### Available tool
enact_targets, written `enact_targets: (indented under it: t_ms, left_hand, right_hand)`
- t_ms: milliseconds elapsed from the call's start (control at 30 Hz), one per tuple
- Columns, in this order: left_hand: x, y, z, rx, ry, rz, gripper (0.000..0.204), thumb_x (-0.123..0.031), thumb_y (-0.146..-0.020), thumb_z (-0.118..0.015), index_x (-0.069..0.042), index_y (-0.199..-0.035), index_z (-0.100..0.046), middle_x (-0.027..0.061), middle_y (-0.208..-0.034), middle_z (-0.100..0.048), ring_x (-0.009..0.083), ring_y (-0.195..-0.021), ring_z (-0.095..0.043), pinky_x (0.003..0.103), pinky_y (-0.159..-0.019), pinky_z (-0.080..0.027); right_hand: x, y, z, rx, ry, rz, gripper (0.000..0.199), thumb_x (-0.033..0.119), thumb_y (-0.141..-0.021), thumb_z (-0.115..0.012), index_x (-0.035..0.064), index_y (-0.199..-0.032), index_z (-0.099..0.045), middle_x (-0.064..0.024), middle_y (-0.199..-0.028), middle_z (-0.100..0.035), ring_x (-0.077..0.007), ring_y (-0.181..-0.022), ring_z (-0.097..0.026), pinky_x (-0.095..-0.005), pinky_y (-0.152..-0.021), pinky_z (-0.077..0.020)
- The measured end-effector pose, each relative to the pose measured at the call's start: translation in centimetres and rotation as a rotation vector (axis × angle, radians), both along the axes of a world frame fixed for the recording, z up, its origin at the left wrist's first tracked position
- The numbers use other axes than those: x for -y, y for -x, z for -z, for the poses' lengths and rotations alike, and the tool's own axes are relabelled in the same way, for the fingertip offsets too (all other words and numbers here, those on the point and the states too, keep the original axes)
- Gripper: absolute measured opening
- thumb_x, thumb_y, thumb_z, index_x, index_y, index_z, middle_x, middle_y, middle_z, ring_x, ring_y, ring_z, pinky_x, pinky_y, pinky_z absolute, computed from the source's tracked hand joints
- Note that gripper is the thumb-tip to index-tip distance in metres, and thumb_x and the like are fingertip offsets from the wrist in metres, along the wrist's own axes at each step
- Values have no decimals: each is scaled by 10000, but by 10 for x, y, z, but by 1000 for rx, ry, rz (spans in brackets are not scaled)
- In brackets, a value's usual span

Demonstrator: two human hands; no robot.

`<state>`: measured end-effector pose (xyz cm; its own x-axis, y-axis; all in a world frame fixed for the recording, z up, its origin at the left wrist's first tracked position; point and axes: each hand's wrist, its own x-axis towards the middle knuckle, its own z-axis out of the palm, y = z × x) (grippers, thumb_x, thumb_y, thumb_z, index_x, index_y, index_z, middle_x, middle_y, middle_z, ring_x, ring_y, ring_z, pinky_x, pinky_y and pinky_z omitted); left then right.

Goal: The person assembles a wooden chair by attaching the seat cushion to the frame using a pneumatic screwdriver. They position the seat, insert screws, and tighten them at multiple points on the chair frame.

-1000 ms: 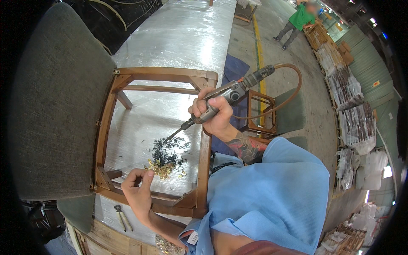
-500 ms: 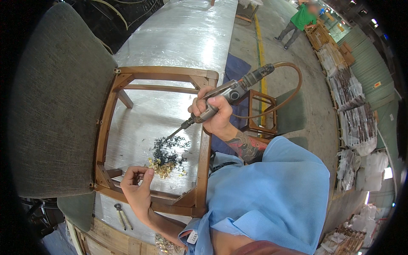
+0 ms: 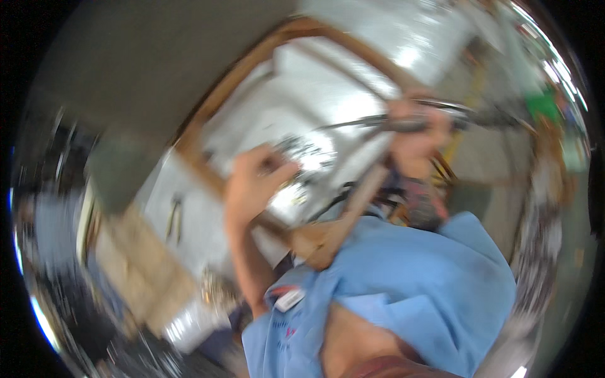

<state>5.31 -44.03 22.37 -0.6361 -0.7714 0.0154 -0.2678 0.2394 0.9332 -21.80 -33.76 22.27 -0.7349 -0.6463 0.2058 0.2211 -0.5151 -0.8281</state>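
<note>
Right hand (image 3: 413, 135) clenched around the slim dark power tool (image 3: 403, 124), a long rod-like body with a thin bit running out to the left; it sits at the right rail of the brown wooden chair frame (image 3: 214, 120). Motion blur smears the tool's outline, so the tip cannot be placed exactly. A dark cord trails off from the tool beyond the frame's right side.

Left hand (image 3: 255, 183) with fingers curled in at the near rail of the frame, knuckles up. Whether it pinches anything cannot be told through the blur. It lies just beside the dark scatter of small scraps (image 3: 302, 154), a speckled, crumbly patch inside the frame's opening.

Frame: smooth, varnished, rectangular with rounded joints, lying on the shiny silver sheet-covered worktable (image 3: 353, 69), which reflects light in bright streaks. Grey fabric chair back (image 3: 145, 69), matte and coarse, rises on the far-left side of the frame.

Outside the frame's left rail, on the table top, a pair of dark pliers (image 3: 173, 217). Below the frame's near corner, the person's light blue shirt (image 3: 403, 296), soft and creased. Everything toward the rim is streaked and unreadable.
</note>
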Motion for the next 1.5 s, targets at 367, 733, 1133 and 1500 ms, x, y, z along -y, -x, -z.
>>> enact_targets:
  t_ms: [367,733,1133,1500]
  left_hand:
    - [-6,-4,-4,-57,71,0,385,-232,-798,-780,39,-607,-583,165,-516,-474,252,-470,-421,387,-494,-367]
    - [-5,-4,11,-179,146,-48,262,-233,-812,-741,13,-805,-652,219,-712,-626,416,-706,-606,456,-657,-474]
    - [-5,-1,12,-140,137,-72,353,-327,-862,-672,14,-776,-701,238,-729,-649,433,-779,-631,490,-753,-502]
    - [-2,-4,7,-99,146,-74,374,-344,-886,-652,19,-803,-692,240,-762,-657,427,-791,-629,496,-776,-487]
  right_hand:
    - [89,-61,-69,-455,353,-688,468,329,-783,-492,58,-1148,-599,-29,-771,-545,-226,-766,-536,-506,-865,-406]
    - [146,-134,-94,-755,526,-1234,397,190,-876,-613,15,-1213,-497,-78,-888,-557,-232,-901,-544,-470,-922,-373]
    - [166,-160,-80,-814,588,-1297,356,105,-873,-558,-29,-1197,-494,-97,-896,-565,-217,-865,-555,-452,-875,-454]
    - [178,-168,-73,-841,559,-1288,378,170,-868,-566,5,-1200,-497,-74,-861,-540,-203,-830,-523,-431,-825,-403]
